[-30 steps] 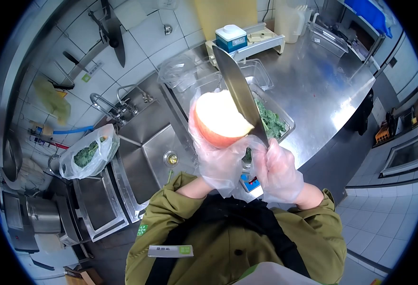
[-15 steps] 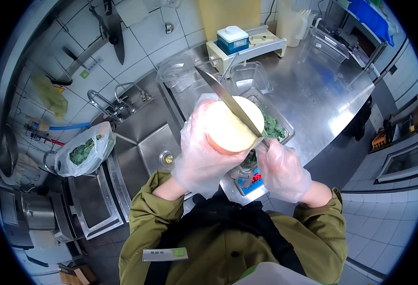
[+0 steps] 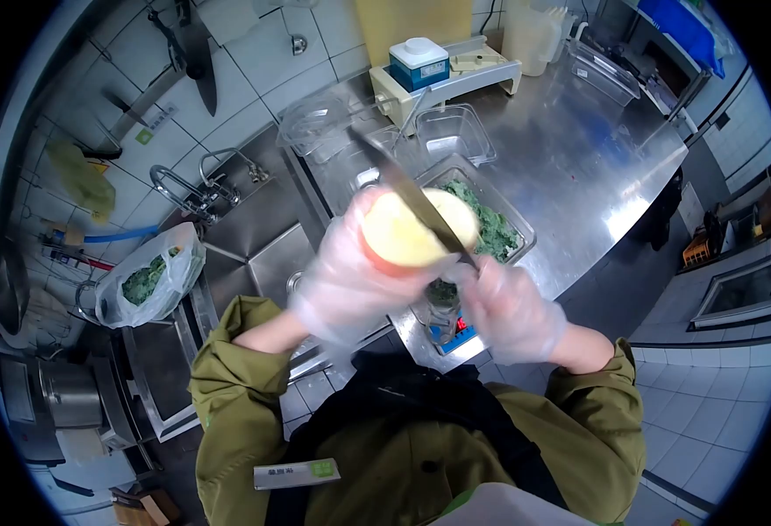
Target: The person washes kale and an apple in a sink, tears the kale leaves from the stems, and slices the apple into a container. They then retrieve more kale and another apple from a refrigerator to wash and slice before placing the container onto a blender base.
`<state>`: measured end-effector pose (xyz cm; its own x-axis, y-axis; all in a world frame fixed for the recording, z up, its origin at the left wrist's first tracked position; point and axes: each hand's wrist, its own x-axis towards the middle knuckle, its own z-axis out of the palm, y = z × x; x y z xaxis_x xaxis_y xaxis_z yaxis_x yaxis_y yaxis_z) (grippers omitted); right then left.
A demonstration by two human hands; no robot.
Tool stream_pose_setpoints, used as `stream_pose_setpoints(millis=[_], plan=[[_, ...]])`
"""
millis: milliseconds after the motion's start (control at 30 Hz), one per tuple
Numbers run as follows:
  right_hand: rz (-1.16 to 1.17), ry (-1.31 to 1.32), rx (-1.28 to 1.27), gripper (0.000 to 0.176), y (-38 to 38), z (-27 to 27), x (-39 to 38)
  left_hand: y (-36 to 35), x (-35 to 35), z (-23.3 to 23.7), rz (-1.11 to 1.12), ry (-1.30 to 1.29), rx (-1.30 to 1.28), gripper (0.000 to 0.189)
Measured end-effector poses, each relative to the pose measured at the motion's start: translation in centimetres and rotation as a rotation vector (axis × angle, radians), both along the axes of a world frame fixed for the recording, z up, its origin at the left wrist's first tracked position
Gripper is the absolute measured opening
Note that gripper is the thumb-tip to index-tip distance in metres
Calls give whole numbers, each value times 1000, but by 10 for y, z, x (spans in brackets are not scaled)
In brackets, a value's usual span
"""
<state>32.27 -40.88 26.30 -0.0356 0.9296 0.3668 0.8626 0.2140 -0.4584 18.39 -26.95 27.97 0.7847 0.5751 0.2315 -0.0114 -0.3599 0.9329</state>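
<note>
My left hand (image 3: 343,270), gloved in clear plastic, is partly closed around the apple (image 3: 394,235); the palm and fingers cup its red skin from the left and below, and the pale cut flesh faces upward. The apple thus lies at the finger end of my left hand, held above the counter (image 3: 569,167) and just beyond my right hand (image 3: 517,309). My right hand, likewise gloved, is closed around the handle of the knife (image 3: 416,200); the handle itself is mostly hidden by the fingers. The blade runs obliquely from my right hand across the apple, its tip pointing up and to the left, with pale flesh visible on both sides. Both gloves are slightly blurred, so the exact placing of each finger cannot be told. Beneath and to the right of the apple, a tray (image 3: 528,239) of leafy greens (image 3: 493,226) rests on the counter; a clear tub (image 3: 455,140) is near its far end. A blue scale (image 3: 460,337) with red digits shows between my forearms, and the sink (image 3: 258,263) lies to the left.
</note>
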Motion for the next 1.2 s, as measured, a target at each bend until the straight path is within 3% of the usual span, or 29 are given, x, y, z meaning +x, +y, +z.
stream_pose_setpoints(millis=[100,167,200,300,333,433,467,533,633,733,833,867,967,1000,1100,1200], plan=[[-48,275,-25,18,-3,-10,4,5,-1,24,-183,110,-242,58],[20,328,-133,17,-3,0,9,10,0,24,-227,105,-493,53],[53,353,-182,17,-2,6,13,20,-5,3,-237,86,-554,41],[22,217,-76,17,-6,8,16,26,-11,26,-351,78,-803,58],[14,261,-143,17,-6,11,20,32,-15,19,-408,110,-502,61],[-31,180,-122,21,-6,6,33,22,-14,13,-365,-63,-841,64],[-116,311,-262,23,-5,8,32,17,-11,16,-378,-73,-896,69],[-285,569,-539,27,-3,22,26,13,-9,5,-329,-116,-898,70],[-289,643,-461,30,-2,41,18,5,-1,-6,-256,-208,-915,73],[-189,637,-189,26,-5,43,1,-9,8,-14,-167,-366,-855,83],[-144,606,-76,23,-8,37,-8,-17,26,-23,-150,-665,-684,72],[-97,379,78,20,-6,32,-9,-19,30,-28,-115,-758,-652,78],[-145,484,8,20,-8,27,-15,-34,40,-18,157,-775,-549,94],[-148,538,4,20,-8,31,-17,-32,43,-24,172,-844,-568,99],[-122,328,155,21,-4,26,-17,-26,44,-38,102,-881,-530,97],[-199,414,191,13,-1,22,-26,-27,44,-35,164,-847,-421,97]])
